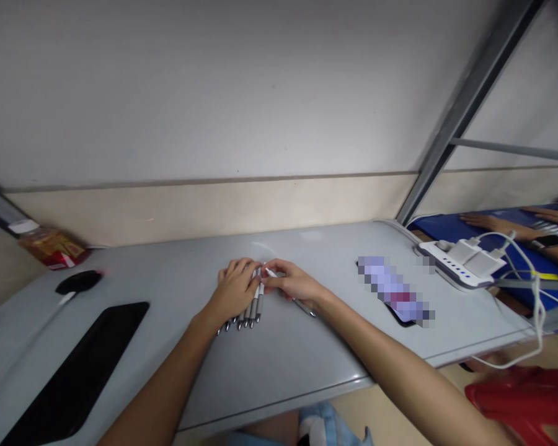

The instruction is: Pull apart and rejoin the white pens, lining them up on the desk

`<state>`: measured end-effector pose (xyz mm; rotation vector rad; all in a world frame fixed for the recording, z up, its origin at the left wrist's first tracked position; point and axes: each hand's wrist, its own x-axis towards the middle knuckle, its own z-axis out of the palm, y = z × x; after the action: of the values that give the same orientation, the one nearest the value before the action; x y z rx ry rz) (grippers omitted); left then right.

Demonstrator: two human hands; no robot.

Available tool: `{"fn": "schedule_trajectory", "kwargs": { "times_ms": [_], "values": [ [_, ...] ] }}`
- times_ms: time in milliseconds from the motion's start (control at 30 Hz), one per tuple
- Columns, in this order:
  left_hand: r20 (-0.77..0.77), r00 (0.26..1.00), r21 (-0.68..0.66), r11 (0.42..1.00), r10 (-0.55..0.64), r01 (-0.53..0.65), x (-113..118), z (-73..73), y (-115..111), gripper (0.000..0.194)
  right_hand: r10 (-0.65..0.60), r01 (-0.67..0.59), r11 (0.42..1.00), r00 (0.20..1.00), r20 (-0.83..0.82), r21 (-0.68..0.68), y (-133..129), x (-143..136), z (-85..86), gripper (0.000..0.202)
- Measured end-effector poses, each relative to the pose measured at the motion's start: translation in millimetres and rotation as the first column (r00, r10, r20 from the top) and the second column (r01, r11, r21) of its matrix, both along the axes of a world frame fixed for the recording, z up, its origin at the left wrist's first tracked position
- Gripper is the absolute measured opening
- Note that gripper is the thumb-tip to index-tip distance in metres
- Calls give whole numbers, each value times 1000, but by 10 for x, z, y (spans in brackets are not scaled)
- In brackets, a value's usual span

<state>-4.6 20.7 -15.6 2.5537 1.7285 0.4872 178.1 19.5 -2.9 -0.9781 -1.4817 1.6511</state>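
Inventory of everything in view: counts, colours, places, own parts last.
Table: one, grey, centre.
Pens: several, count partly hidden, white-grey, mid-table.
Phone: one, display pixelated, right side.
Power strip: one, white-grey, far right.
Cables: several, white, mostly far right.
Slab: one, black, left side.
Round pad: one, black, behind slab.
Container: one, red-gold, white lid, back left.
Frame bars: several, grey, both sides.
Wall: one, grey over cream, behind.
Co-worker's hands: two, far right.
Red seat: one, lower right.
Left hand: one, over pens.
Right hand: one, holding a pen.
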Motion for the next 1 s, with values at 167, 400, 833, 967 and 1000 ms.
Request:
{"fn": "schedule_trajectory", "kwargs": {
  "times_ms": [167,400,833,967,1000],
  "values": [
    [-25,1000,9,1000,16,-16,14,9,-15,29,14,-14,1000,1000,1,-1,-13,-9,11,21],
    [-19,999,23,999,28,-27,7,-10,-3,30,55,-55,998,998,-6,-24,-26,-23,11,20],
    [101,995,35,999,15,-19,92,92,-68,28,-312,281,947,919,-241,-156,109,278,271,21],
    [209,972,12,994,-105,105,217,185,-170,28,-347,320,938,879,-328,-133,122,363,300,24],
    [237,963,0,991,-131,135,244,194,-188,28,-353,334,936,870,-343,-115,129,380,289,25]
  ]
}}
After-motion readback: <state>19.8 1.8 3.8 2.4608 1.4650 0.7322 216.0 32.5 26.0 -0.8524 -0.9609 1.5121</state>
